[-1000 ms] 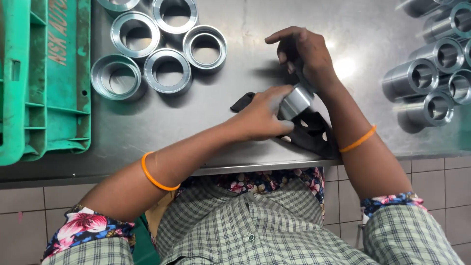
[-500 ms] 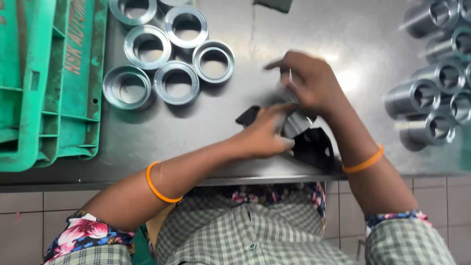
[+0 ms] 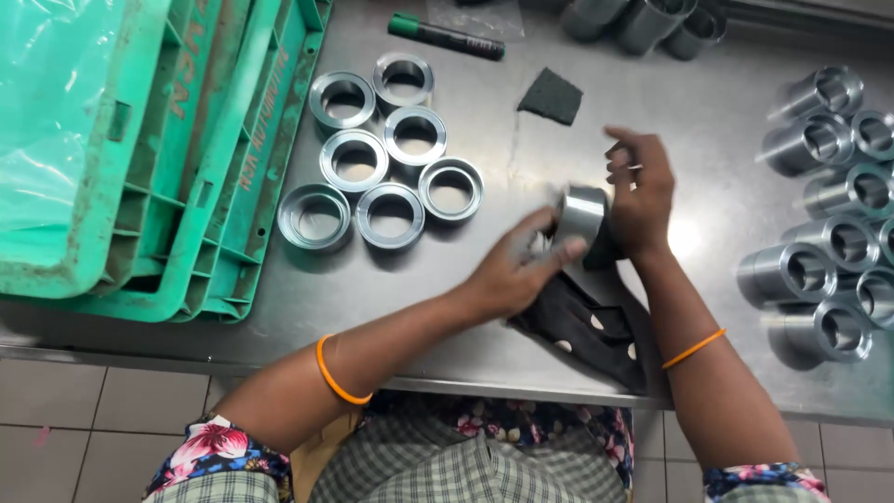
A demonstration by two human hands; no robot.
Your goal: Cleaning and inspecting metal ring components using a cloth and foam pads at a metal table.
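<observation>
- Left hand grips a metal sleeve, fingers curled round its lower side, above the steel table.
- Right hand touches the sleeve's far side, fingers bent loosely, partly spread; full grip cannot be told.
- Dark spotted cloth lies under both hands, reaching the table's near edge.
- Six flat metal rings sit clustered left of the hands.
- Cylindrical sleeves grouped at right.
- Green crates stacked far left.
- Marker pen and dark pad at the back.
</observation>
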